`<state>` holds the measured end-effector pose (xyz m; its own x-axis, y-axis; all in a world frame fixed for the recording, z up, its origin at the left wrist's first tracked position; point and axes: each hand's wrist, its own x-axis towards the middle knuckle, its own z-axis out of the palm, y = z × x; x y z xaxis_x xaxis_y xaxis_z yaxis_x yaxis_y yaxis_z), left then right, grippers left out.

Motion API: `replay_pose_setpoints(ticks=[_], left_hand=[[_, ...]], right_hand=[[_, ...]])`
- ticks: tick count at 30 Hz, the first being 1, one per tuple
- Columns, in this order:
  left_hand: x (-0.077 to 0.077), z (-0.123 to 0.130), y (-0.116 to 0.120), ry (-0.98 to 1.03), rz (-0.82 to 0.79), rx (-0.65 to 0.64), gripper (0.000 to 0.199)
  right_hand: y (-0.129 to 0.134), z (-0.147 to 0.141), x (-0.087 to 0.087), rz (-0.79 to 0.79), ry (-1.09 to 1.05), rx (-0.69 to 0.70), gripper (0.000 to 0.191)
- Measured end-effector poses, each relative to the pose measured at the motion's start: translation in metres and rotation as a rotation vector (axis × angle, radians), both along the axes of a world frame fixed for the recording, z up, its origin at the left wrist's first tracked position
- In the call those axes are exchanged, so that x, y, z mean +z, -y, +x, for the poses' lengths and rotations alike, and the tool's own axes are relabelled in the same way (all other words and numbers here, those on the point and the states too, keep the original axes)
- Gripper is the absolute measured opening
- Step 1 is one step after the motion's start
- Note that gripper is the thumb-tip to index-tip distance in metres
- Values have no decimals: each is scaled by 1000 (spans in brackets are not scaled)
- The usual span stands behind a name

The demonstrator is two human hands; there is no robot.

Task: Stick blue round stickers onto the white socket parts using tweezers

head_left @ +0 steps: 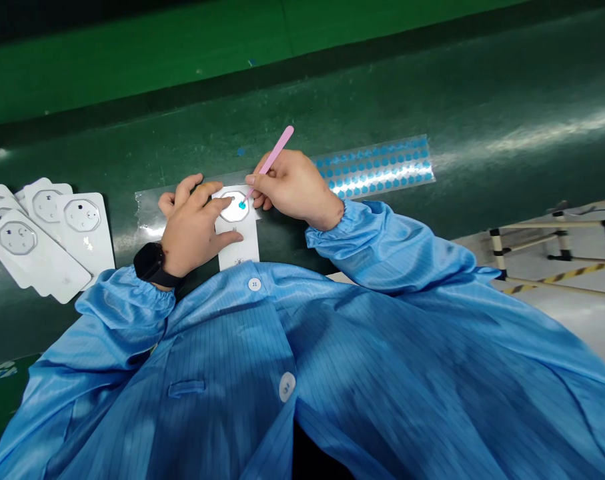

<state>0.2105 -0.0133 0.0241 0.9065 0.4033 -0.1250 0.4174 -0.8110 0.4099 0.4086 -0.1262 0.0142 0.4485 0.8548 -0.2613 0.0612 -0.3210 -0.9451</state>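
Left of frame: we are leaving a fanned stack of white cards (37,257) on the green mat (432,100); a bumped wrist could scatter them.
Left hand: we are pressing the left hand (192,227) open on the centre white card (235,243), grasping nothing; a slip could shift the card.
Right hand: we are clenching pink tweezers (275,157) in the right hand (295,190), tips on a blue dot (242,205) inside the card's round ring (227,213). Too loose a pinch could drop the dot; uneven pressure could set it off-centre.
Right of centre: we are keeping a clear sheet of blue dots (377,170) beside the right wrist; a dragging sleeve (382,247) could lift them.
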Motion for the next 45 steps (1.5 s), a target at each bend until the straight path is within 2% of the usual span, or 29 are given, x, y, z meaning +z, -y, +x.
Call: replay_pose_setpoints(ticks=[9,16,21,29,33,39,42,45], left_hand=[[0,-2,2,23,14,2,53],[-5,-4,1,58,84,-65,34],[1,-2,2,25,104,-83,36],[14,0,2,-59,96,-111,39],[17,0,2,-79,98,-125,40],[22,1,4,-114,116,-130,41],[24,2,6,-128,120,-130,42],[24,3,7,-123,122,-123,43]], right_hand=[[1,1,-5,7,93,17,25],[0,3,-12,53,166,70,26],[-1,3,-12,58,214,81,23],[-2,3,-20,158,267,82,21],[-1,6,-28,216,231,83,20],[-4,13,-42,275,61,84,14],[-2,11,-37,266,85,80,13],[8,5,-25,269,260,79,14]])
